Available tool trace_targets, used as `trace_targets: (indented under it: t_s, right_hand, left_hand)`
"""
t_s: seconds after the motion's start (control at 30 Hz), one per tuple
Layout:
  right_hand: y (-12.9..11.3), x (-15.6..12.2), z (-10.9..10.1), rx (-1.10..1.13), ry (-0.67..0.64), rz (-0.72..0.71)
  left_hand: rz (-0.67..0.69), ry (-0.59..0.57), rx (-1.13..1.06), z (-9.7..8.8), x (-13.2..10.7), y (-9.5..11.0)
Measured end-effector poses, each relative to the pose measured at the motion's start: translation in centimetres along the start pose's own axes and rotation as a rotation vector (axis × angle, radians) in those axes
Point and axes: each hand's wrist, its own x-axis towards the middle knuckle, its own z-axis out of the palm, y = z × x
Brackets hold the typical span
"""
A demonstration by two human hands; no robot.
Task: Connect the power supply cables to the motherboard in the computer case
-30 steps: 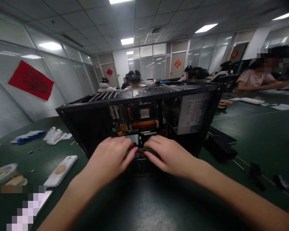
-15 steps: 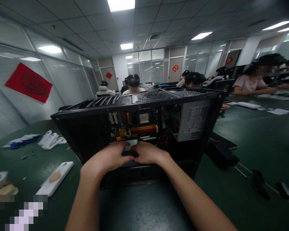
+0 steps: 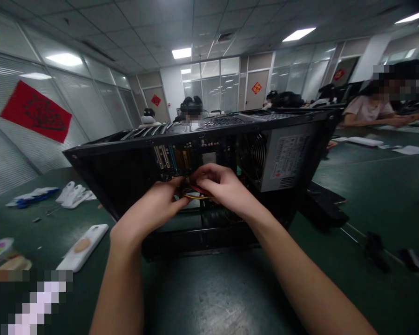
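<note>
A black computer case stands in front of me with its open side facing me. Inside it are a motherboard with several slots and a grey power supply with a round fan grille. In front of the board, my right hand curls around a bundle of thin red and yellow cables. Close beside it, my left hand has thumb and fingers bent at the other end of the same cables. The cable tips and any plug between the fingertips are too small and dark to tell.
A white phone lies on the green table at left, near a plastic tub. White and blue items lie behind it. At right are a black box and cords. Other people sit farther back.
Both hands have moved up toward the motherboard, and the red and yellow cables now show between them. The view has tipped slightly, with the case appearing higher.
</note>
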Motion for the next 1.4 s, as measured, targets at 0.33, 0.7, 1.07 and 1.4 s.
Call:
trace_targets:
  t_s: [0.33,0.7,1.07,1.4]
  right_hand:
    - [-1.4,-1.7,-1.5,-0.058,-0.040,-0.123]
    - [-2.0,-2.0,-3.2,-0.051,0.020,-0.140]
    - [-1.8,-2.0,-2.9,-0.069,0.175,-0.176]
    - [-1.8,-1.9,-2.4,-0.034,0.211,-0.197]
  left_hand:
    - [0.169,0.244,-0.154,-0.3,-0.2,4.3]
    - [-0.009,0.302,-0.019,1.0,0.0,5.1]
    - [-0.018,0.361,0.116,2.0,0.5,5.9]
    - [0.089,0.275,0.011,0.9,-0.3,5.6]
